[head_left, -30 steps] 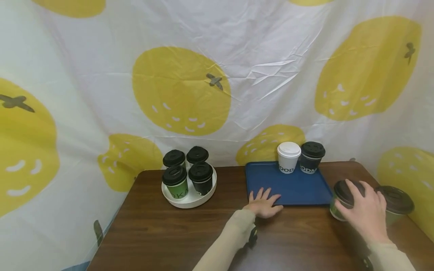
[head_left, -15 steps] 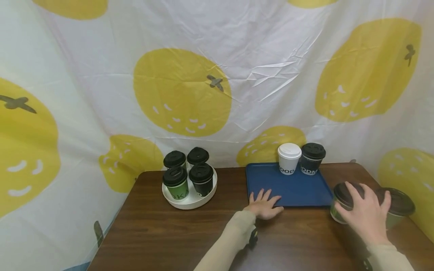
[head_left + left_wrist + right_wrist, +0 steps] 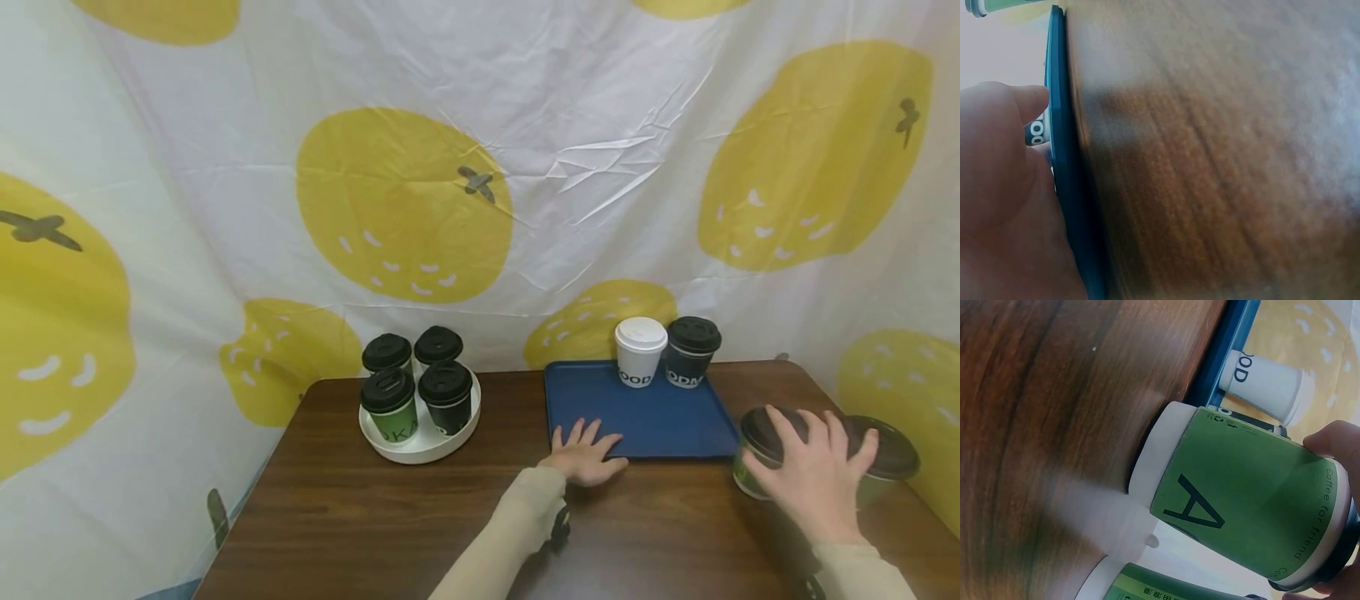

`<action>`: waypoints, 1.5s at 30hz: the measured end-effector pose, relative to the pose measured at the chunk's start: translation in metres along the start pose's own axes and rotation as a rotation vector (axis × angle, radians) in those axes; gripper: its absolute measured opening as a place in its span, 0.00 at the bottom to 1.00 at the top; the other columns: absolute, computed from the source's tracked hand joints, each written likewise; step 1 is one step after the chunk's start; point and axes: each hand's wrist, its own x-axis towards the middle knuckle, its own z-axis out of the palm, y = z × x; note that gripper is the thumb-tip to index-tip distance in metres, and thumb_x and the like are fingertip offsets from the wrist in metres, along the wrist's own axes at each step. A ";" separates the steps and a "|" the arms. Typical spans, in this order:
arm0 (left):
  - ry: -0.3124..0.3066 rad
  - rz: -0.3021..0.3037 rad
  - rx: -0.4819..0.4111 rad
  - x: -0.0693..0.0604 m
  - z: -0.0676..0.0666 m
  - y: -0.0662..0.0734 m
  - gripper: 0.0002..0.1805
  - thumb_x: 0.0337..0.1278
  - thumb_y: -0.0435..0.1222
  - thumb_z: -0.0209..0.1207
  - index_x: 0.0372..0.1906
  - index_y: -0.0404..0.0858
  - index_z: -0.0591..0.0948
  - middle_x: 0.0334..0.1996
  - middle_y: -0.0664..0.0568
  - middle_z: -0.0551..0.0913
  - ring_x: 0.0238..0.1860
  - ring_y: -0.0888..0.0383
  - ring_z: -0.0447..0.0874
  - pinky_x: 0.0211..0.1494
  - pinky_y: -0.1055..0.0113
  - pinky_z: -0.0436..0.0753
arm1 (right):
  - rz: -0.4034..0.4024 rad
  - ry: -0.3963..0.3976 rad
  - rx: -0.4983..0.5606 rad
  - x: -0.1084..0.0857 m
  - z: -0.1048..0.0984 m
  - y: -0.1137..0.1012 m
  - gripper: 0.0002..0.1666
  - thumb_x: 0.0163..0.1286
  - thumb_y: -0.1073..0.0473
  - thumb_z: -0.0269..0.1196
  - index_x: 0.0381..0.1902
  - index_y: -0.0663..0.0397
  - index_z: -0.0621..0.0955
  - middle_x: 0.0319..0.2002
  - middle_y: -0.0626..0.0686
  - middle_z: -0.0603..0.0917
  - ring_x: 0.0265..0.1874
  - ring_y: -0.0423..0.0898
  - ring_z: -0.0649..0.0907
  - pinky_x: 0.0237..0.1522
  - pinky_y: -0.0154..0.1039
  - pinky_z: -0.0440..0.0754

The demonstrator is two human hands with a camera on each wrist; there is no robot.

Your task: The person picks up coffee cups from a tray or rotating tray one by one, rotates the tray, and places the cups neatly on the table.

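Observation:
In the head view my right hand (image 3: 813, 479) grips a green paper cup (image 3: 752, 477) around its dark lid, thumb on the near side. The right wrist view shows that cup (image 3: 1244, 494) close up, with the thumb against its upper side. Just beyond the right hand stands another green lidded cup (image 3: 872, 487), partly hidden by it. My left hand (image 3: 585, 458) rests with spread fingers on the near left edge of a blue tray (image 3: 622, 425). On the tray's back right part stand a white cup (image 3: 638, 362) and a black cup (image 3: 687, 367), both lidded.
A round white tray (image 3: 415, 455) at the left holds several green and black lidded cups. All stand on a brown wooden table (image 3: 337, 517). A fabric sheet with yellow fruit prints (image 3: 405, 208) hangs right behind the table.
The outer fingers of my right hand have spread farther apart, to the right. The cup under it stays almost in place. My left hand and the tray keep their positions.

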 end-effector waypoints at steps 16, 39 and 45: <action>-0.004 -0.016 0.001 -0.008 -0.006 0.006 0.32 0.75 0.66 0.38 0.80 0.72 0.56 0.86 0.61 0.45 0.88 0.53 0.36 0.86 0.42 0.39 | -0.011 -0.001 -0.002 -0.004 -0.001 0.002 0.45 0.48 0.49 0.76 0.65 0.55 0.75 0.60 0.76 0.72 0.67 0.78 0.62 0.72 0.81 0.34; -0.009 -0.017 0.001 -0.007 -0.006 0.005 0.33 0.74 0.67 0.38 0.80 0.72 0.55 0.86 0.62 0.45 0.88 0.54 0.36 0.86 0.42 0.39 | -0.046 0.051 0.014 -0.002 -0.004 0.006 0.49 0.41 0.48 0.74 0.64 0.57 0.74 0.58 0.76 0.73 0.65 0.78 0.63 0.70 0.83 0.37; -0.010 -0.020 0.001 -0.006 -0.004 0.004 0.33 0.74 0.67 0.38 0.80 0.72 0.56 0.86 0.62 0.45 0.87 0.54 0.37 0.86 0.42 0.39 | -0.041 0.015 0.011 -0.003 -0.005 0.008 0.50 0.43 0.49 0.74 0.66 0.57 0.72 0.60 0.76 0.72 0.66 0.79 0.61 0.70 0.83 0.37</action>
